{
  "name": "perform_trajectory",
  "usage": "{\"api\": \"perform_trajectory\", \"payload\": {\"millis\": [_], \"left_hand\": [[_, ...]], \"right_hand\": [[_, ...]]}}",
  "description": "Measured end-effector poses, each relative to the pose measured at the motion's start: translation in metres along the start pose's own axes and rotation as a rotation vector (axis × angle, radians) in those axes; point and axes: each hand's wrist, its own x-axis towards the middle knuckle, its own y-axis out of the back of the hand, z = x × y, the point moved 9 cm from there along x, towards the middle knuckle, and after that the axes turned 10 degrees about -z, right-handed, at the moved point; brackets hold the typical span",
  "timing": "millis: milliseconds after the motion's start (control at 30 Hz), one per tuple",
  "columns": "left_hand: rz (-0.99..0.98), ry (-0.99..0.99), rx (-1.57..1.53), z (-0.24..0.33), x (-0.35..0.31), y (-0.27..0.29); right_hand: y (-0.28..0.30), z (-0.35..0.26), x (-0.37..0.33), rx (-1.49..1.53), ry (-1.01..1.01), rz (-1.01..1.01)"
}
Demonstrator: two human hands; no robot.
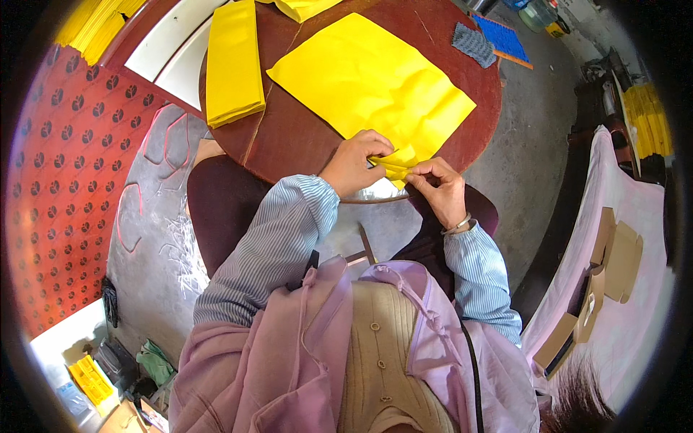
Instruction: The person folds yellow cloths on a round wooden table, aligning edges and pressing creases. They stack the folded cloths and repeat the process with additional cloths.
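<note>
A flat yellow sheet of soft, fabric-like material [361, 72] lies across the dark red round table [303, 148]. Its near edge is bunched into small folds at the table's front rim. My left hand [356, 164] pinches those folds from the left, thumb and fingers closed on the material. From the right, the fingertips of my right hand [442, 189] are pressed together on the same gathered edge. The two hands are a short way apart. To the left on the table rests a neat stack of folded yellow pieces [234, 65].
At the table's far right lie a grey knitted cloth [473, 45] and a blue mat [503, 37]. Opened cardboard boxes [622, 261] sit on a pale cloth-covered surface at right. Pink cords [130, 220] and white strips [184, 249] litter the floor at left.
</note>
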Motion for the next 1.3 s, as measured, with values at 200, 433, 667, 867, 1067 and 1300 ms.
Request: {"api": "perform_trajectory", "payload": {"millis": [200,433,667,867,1067,1300], "left_hand": [[0.086,-0.024,0.022,0.003,0.001,-0.002],[0.086,0.057,-0.074,-0.010,0.004,-0.004],[0.016,0.017,-0.035,-0.006,0.004,-0.002],[-0.039,0.024,-0.023,-0.001,0.001,-0.003],[0.069,0.022,-0.007,-0.003,0.004,-0.002],[0.044,0.060,-0.068,-0.011,0.005,-0.001]], "right_hand": [[-0.001,-0.004,-0.005,-0.006,-0.002,0.046],[-0.001,-0.028,-0.009,-0.145,0.130,0.050],[0.000,-0.008,-0.006,-0.011,0.038,0.065],[0.000,0.002,-0.006,0.074,0.000,0.066],[0.000,-0.004,-0.007,0.046,-0.001,0.085],[0.002,-0.024,-0.009,-0.111,0.089,0.073]]}}
